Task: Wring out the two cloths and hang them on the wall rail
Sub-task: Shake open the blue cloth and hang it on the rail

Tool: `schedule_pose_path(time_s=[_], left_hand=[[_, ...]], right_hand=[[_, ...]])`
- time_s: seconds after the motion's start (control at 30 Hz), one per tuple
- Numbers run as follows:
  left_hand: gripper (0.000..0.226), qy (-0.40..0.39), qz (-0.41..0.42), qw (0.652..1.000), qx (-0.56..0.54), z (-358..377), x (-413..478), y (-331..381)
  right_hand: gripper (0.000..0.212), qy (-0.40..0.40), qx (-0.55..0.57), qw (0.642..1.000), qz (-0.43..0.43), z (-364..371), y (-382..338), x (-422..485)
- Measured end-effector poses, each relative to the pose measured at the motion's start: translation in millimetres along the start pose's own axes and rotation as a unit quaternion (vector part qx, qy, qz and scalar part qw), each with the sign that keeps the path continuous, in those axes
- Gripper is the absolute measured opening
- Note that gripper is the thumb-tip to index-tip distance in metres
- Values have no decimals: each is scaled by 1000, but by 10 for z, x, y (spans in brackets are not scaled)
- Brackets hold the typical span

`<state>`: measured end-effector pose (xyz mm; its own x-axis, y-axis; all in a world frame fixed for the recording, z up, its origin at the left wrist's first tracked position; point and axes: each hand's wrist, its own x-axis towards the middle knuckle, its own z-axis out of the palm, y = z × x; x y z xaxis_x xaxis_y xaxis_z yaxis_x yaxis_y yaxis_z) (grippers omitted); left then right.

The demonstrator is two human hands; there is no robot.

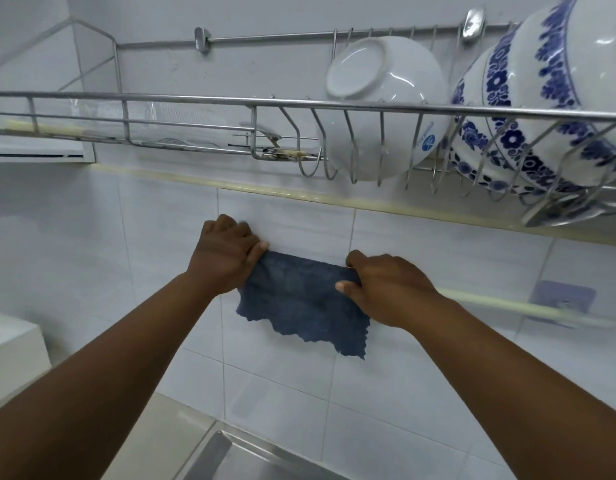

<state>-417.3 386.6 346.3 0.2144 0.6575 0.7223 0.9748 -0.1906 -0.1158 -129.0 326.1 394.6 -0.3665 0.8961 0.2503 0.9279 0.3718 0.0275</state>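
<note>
Dark blue cloth (301,299), fuzzy, with a wavy bottom edge. Spread flat between left hand (227,258) and right hand (386,289), hanging down below them. Each hand pinching a top corner tight, thumb in front. Pale rail (507,305) right of the right hand.

Dark blue cloth (301,299) with scalloped edge, plain white bowl (382,109) with small blue logo, white bowls with blue floral bands (542,98), silver wire rack (195,102), white wall tiles (421,358), cream rail (507,306).
</note>
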Motion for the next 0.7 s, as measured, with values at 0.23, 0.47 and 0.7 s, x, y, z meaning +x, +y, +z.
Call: schedule_pose_path(time_s=[0.23, 0.47, 0.7], left_hand=[[45, -24, 32, 998, -53, -118, 7, -135], [15, 13, 57, 998, -31, -188, -108, -362], [22, 9, -7, 1000, -20, -243, -209, -261]], right_hand=[[28, 119, -60, 991, 21, -58, 56, -36], [22, 41, 26, 997, 67, 13, 46, 148], [21, 13, 62, 996, 68, 52, 12, 188]])
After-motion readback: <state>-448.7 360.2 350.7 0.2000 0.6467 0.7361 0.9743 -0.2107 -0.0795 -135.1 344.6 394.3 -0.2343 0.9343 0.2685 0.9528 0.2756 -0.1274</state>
